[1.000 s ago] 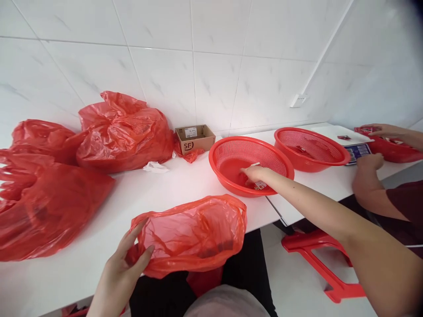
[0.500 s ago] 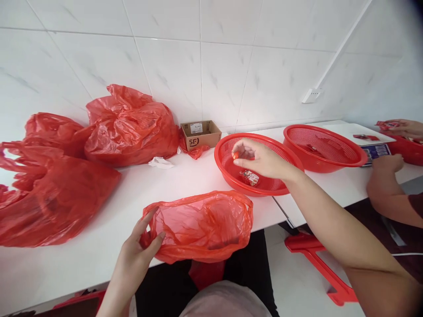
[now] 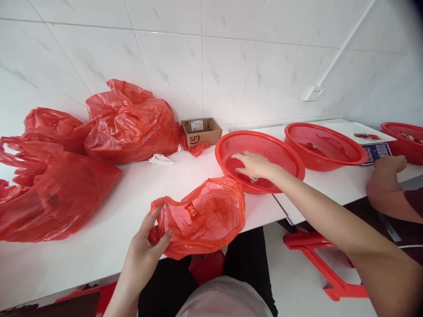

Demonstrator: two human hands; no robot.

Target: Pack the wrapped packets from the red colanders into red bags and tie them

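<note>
My left hand [image 3: 148, 246] grips the left rim of a red plastic bag [image 3: 211, 242], whose mouth gapes upward at the table's front edge. Inside the bag lies a small red packet with pale lettering [image 3: 191, 210]. My right hand [image 3: 253, 166] reaches into a red perforated basket [image 3: 244, 140], its fingers spread and pointing left. Under that palm a small printed packet [image 3: 253, 179] is partly visible; the rest of the basket floor there is hidden by the hand.
Full red bags [image 3: 132, 127] stand at the left beside crumpled tissue [image 3: 161, 160] and a small cardboard box [image 3: 201, 131]. To the right are a second basket [image 3: 325, 165], a scale [image 3: 376, 151], another red basket [image 3: 405, 141] and a co-worker's hand [image 3: 391, 164].
My right hand has lowered into the basket and no longer shows the small red item. A red packet now lies in the bag, whose mouth has changed shape. The co-worker's farther hand has left view.
</note>
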